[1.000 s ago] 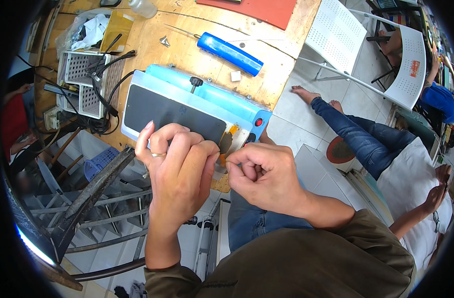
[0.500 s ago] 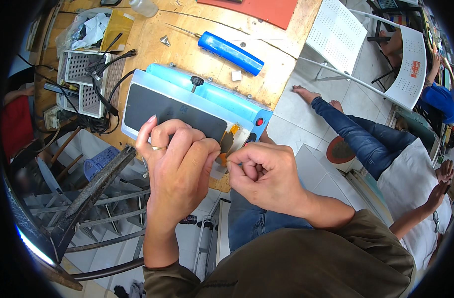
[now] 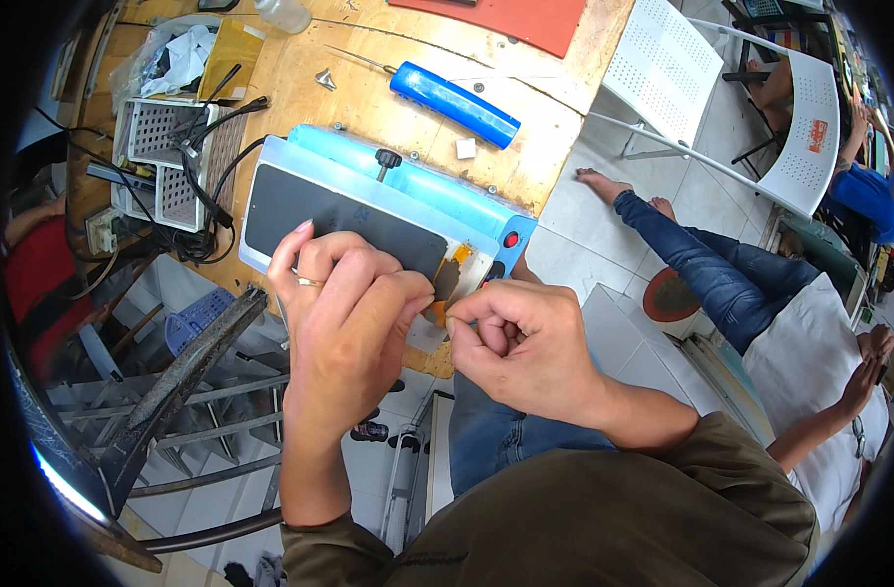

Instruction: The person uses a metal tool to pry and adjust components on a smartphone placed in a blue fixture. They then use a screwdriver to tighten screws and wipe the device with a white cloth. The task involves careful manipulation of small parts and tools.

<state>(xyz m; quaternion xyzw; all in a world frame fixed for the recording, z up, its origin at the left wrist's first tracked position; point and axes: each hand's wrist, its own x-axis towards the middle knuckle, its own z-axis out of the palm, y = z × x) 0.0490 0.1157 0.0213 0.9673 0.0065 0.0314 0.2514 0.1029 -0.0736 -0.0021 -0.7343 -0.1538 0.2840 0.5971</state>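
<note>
Left hand [image 3: 344, 313] curled at frame centre, fingertips pinching orange flex ribbon [image 3: 447, 284] at the near end of the black screen panel [image 3: 344, 220]. Right hand [image 3: 525, 342] just beside, fist-like, thumb and forefinger pinched tight near same ribbon; held item too small to tell. Wooden workbench [image 3: 300, 88] across upper left. Light-blue heating plate [image 3: 408, 191] under panel, centre. White perforated tray [image 3: 168, 157] at left. Blue cylinder [image 3: 454, 103] at upper centre.

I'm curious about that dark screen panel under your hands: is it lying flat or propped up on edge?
Lying flat. The dark panel rests face-up on the blue machine, with the left hand and right hand at its near end.
</note>
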